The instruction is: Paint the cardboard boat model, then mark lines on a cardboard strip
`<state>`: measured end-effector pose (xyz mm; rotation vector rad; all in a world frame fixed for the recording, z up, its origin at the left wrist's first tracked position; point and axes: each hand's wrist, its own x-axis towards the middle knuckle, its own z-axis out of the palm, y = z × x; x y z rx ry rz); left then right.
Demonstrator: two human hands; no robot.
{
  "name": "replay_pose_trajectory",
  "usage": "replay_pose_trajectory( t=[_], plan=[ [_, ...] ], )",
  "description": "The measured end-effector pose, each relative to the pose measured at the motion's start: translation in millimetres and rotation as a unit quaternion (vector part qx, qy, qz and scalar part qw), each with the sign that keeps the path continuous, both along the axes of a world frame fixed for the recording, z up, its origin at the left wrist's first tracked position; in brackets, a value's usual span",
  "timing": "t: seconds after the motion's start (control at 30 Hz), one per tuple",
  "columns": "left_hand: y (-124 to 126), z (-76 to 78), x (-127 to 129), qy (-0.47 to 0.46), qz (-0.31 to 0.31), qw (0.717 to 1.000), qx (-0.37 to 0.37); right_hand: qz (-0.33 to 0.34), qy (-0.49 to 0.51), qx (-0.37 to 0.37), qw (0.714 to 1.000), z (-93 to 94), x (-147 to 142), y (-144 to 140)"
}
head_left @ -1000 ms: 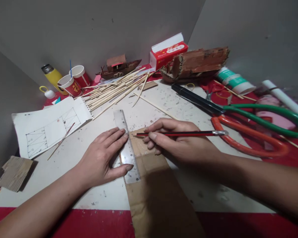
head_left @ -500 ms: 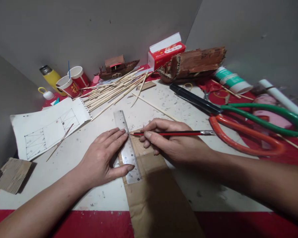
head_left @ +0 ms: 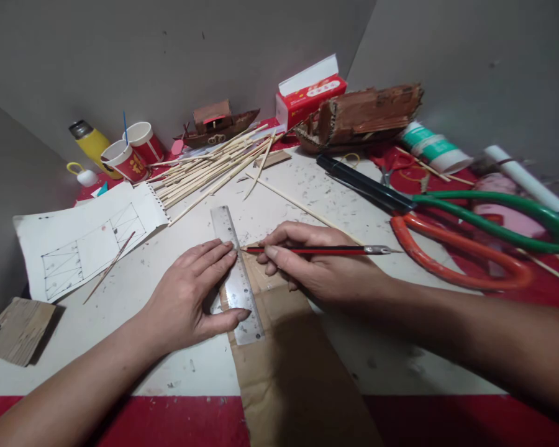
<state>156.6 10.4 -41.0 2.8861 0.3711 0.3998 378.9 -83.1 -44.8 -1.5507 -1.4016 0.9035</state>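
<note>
Head view. Clear ruler (head_left: 237,276) lies on the cardboard strip (head_left: 279,347); its long axis runs away from the person, leaning slightly left at the far end. Left hand (head_left: 190,301) presses flat on it, fingers spread, nothing gripped. Right hand (head_left: 317,267) has its grip closed on a red pencil (head_left: 317,250). Pencil lies nearly crosswise to the ruler, tip touching the right edge near the far end. Cardboard: brown, plain, on the white bench (head_left: 168,372).
</note>
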Motion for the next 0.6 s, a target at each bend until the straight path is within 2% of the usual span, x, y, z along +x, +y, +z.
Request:
replay_pose_trajectory(
  t=[0.4, 0.6],
  plan=[
    [0.9, -0.4, -0.4, 0.006, 0.002, 1.0, 0.003, 0.006, -0.005, 0.011, 1.0, 3.4, 0.0, 0.8],
    [0.6, 1.0, -0.6, 0.021, 0.007, 1.0, -0.005, 0.011, 0.025, -0.002, 1.0, 3.0, 0.3, 0.0]
  ],
)
